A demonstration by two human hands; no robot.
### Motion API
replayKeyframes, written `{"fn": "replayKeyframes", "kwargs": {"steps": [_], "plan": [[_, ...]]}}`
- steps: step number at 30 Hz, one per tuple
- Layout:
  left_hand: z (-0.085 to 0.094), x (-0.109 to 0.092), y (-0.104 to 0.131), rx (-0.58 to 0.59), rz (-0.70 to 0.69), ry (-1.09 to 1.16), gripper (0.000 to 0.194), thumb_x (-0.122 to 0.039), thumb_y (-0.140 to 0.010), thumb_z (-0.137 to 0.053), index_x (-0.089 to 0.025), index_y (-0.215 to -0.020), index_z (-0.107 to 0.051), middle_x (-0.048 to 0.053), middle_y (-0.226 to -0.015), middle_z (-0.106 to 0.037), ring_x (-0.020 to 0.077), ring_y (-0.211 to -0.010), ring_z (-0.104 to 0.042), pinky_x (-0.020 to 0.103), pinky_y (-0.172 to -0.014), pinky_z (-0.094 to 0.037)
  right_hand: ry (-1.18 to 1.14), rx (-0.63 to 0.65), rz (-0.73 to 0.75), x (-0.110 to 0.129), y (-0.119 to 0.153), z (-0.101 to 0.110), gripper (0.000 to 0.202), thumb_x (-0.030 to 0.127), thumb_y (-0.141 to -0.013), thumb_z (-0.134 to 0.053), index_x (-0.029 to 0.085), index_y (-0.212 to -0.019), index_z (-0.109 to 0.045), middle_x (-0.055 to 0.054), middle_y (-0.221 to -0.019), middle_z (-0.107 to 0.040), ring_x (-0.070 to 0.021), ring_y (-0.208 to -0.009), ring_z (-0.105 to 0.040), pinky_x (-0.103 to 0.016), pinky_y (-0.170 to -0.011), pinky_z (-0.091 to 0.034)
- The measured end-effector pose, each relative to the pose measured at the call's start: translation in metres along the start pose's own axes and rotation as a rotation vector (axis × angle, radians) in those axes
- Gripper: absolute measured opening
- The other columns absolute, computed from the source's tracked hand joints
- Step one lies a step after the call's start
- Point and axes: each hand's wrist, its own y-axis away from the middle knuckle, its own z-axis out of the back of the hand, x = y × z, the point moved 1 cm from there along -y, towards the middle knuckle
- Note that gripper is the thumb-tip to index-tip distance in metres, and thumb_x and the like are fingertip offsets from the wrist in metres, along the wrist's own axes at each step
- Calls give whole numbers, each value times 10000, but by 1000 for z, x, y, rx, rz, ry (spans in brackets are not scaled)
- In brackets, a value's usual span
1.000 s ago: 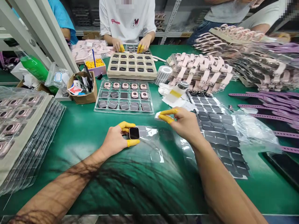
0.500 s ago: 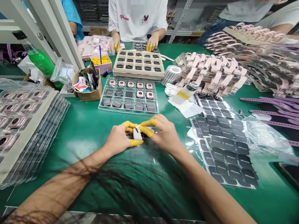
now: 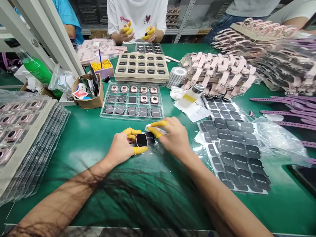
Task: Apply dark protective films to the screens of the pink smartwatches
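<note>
My left hand [image 3: 120, 145], in yellow finger cots, grips a square watch case [image 3: 141, 140] between thumb and fingers. Its dark screen faces up, framed by a light rim. Just right of the case is a black printed film piece [image 3: 150, 138]; I cannot tell whether the two touch. My right hand [image 3: 174, 137] pinches a crumpled white wipe [image 3: 148, 127] between yellow-covered fingers, slightly above and right of the screen. Beyond both hands lies a clear tray [image 3: 132, 113] with pink watch cases and black film pieces in its compartments.
Stacked trays of watch cases [image 3: 32, 144] stand at left. Sheets of black films [image 3: 237, 154] lie at right, near a bottle with yellow liquid [image 3: 191, 96]. Pink straps [image 3: 219, 72] are piled behind. Across the green table [image 3: 84, 131], a co-worker's gloved-finger hands [image 3: 149, 34] are raised.
The white wipe has come off the watch screen, which now shows dark. My right hand has shifted slightly right with it. The co-worker's hands have risen from the table.
</note>
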Motion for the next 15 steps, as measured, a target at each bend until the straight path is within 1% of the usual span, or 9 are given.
{"fn": "replayKeyframes", "kwargs": {"steps": [2, 3, 5, 7, 9, 10, 12, 14, 15], "plan": [[0, -2, 0, -23, 14, -11, 594, -246, -519, -956, -161, -1060, -726, 69, -996, -814, 241, -937, -785, 388, -952, -631, 2, -62, -67, -5, -1, 9, 150, 371, -923, -768, 238, -983, -807, -33, -838, -715, -174, -760, -561, -323, -672, -443], [0, -2, 0, -26, 18, -14, 598, -246, -518, -955, -163, -1064, -727, 66, -993, -814, 240, -942, -785, 390, -962, -628, -26, -69, -56, -4, -1, 11, 151, 377, -931, -760, 241, -977, -805, -32, -838, -718, -171, -747, -559, -324, -674, -450], [1, -2, 0, -24, 21, -17, 604, -239, -508, -955, -166, -1064, -730, 63, -988, -814, 246, -944, -786, 389, -957, -627, -94, -35, 48, 5, 3, 9, 146, 375, -961, -723, 252, -948, -800, -33, -847, -715, -172, -773, -577, -322, -694, -470], [1, -1, 0, -11, 16, -22, 604, -223, -491, -957, -166, -1049, -734, 65, -993, -814, 253, -942, -785, 380, -929, -630, -122, 22, 191, 17, 8, -1, 157, 354, -987, -682, 250, -944, -791, -35, -855, -705, -173, -789, -585, -314, -689, -475], [1, -1, -1, 0, 9, -11, 598, -208, -489, -955, -164, -1042, -731, 68, -997, -814, 251, -937, -784, 368, -908, -630, -68, 41, 252, 22, 10, -8, 169, 324, -997, -651, 231, -949, -784, -42, -855, -696, -176, -776, -579, -308, -660, -462], [1, -1, -1, -1, 8, -2, 594, -206, -494, -954, -162, -1042, -727, 68, -994, -813, 247, -933, -783, 362, -903, -629, -11, 22, 233, 22, 10, -10, 174, 313, -996, -645, 222, -944, -784, -49, -854, -692, -181, -781, -578, -310, -657, -457], [1, -2, -1, -22, 18, 13, 596, -208, -506, -951, -157, -1052, -717, 67, -978, -812, 237, -922, -783, 357, -902, -629, 75, -55, 146, 18, 8, -8, 165, 311, -988, -663, 212, -933, -784, -54, -847, -687, -188, -801, -588, -314, -675, -456], [0, -2, -1, -37, 34, 14, 601, -211, -500, -952, -153, -1049, -713, 65, -965, -812, 233, -913, -783, 357, -900, -629, 52, -105, 97, 16, 8, -5, 150, 341, -970, -706, 215, -938, -781, -46, -845, -686, -183, -807, -602, -310, -695, -468], [0, -3, -1, -30, 42, 14, 602, -206, -498, -950, -152, -1049, -712, 67, -976, -812, 235, -917, -783, 357, -896, -629, 15, -85, 100, 16, 8, -4, 154, 359, -968, -713, 222, -942, -776, -41, -850, -689, -178, -802, -606, -306, -701, -475]]}}
